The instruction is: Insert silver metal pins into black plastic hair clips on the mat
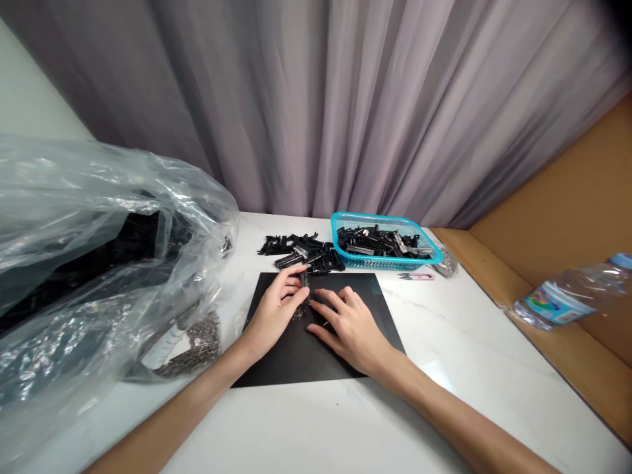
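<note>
My left hand [276, 306] pinches a small black plastic part [305, 279] between thumb and fingers, holding it upright over a black mat [316, 368]. Close to its right is my right hand [348, 322], palm down above the mat, with thumb and fingers apart. A tiny light speck shows between those fingers, too small to name. Beneath the held part lies a little heap of tiny shiny metal pieces [297, 315]. Beyond the mat's far edge, several similar black plastic parts [301, 250] lie in a loose pile on the white table.
A blue basket [385, 263] full of black parts stands at the back right, with pink-handled thread snips [417, 277] in front. Large clear plastic bags [187, 197] fill the left, one holding small metal pieces [197, 342]. A bottle [557, 303] lies in a cardboard box [567, 197] at right.
</note>
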